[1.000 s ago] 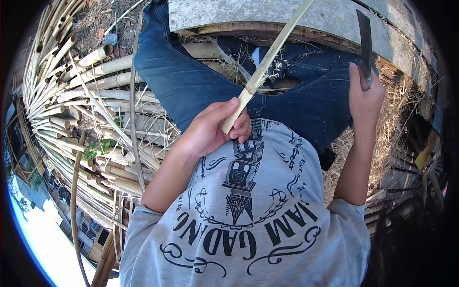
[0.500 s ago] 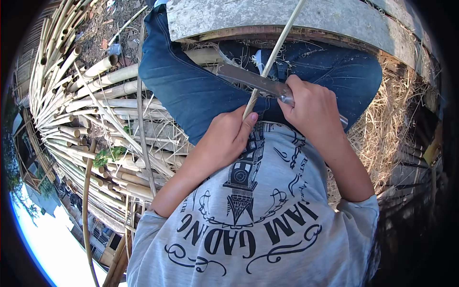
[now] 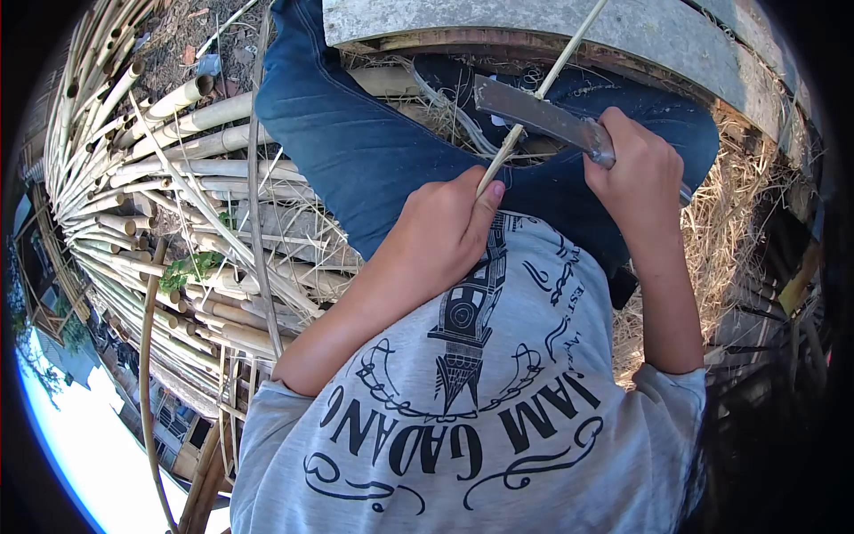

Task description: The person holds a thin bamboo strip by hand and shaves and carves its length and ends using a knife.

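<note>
My left hand [image 3: 452, 221] is closed around the near end of a thin bamboo strip [image 3: 569, 52], which slants away up and to the right. In my right hand [image 3: 636, 173] is a machete [image 3: 534, 110] with a broad, square-ended blade; the fingers wrap its handle, which is mostly hidden. The blade lies across the strip, beyond my left hand, its tip pointing left. Between blade and left hand, the strip's surface looks rough and frayed. Both hands are above my lap, over the blue jeans [image 3: 356, 133].
Many cut bamboo poles [image 3: 205, 169] lie fanned out on the left. A grey plank [image 3: 498, 22] runs along the far side, above my folded legs. Pale shavings [image 3: 703, 231] cover the ground at right. A long thin stick [image 3: 256, 178] stands beside my left knee.
My right hand and the machete have moved away from my body and to the right along the strip. My left hand has shifted slightly right, and the strip leans further right.
</note>
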Available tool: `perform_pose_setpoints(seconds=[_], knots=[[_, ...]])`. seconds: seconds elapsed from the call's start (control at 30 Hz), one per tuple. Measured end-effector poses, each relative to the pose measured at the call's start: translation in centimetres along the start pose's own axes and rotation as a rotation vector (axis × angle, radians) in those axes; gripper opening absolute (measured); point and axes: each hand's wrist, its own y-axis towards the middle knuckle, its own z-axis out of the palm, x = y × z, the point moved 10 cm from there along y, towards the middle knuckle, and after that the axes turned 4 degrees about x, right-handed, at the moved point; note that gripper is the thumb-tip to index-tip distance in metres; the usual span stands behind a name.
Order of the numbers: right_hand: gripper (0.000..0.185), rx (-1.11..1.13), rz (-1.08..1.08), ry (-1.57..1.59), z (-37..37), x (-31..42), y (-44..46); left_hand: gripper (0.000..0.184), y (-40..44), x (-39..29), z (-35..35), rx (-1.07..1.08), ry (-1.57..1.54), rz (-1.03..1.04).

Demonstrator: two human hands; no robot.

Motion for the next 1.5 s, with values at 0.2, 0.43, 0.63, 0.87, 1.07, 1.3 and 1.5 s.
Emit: perform_pose_setpoints(seconds=[0.2, 0.43, 0.63, 0.87, 1.07, 1.3, 1.5], knots=[[0.021, 0.099, -0.047, 0.071, -0.1, 3.2, -1.0, 0.028, -0.2, 0.2, 0.2, 0.000, 0.031, -0.002], [0.026, 0.169, -0.071, -0.011, 1.4, 2.9, -0.1, 0.023, 0.1, 0.8, 0.8, -0.018, 0.124, 0.008], [0.032, 0.266, -0.067, -0.080, 2.5, 2.9, -1.0, 0.021, -0.2, 1.5, 0.9, 0.009, 0.124, -0.007], [0.034, 0.142, -0.104, -0.215, 0.7, -0.6, 0.1, 0.022, 0.1, 1.2, 0.6, 0.000, 0.094, 0.015], [0.025, 0.059, 0.354, -0.373, -3.6, -12.5, 1.5, 0.026, -1.7, 3.1, -0.6, -0.013, 0.079, -0.099], [0.021, 0.123, 0.131, 0.425, -1.5, -1.1, -0.3, 0.011, 0.8, 1.8, 0.8, -0.011, 0.026, 0.026], [0.031, 0.118, -0.187, 0.327, 2.6, 3.9, -0.3, 0.011, 0.9, 1.7, 0.8, -0.009, 0.003, -0.024]])
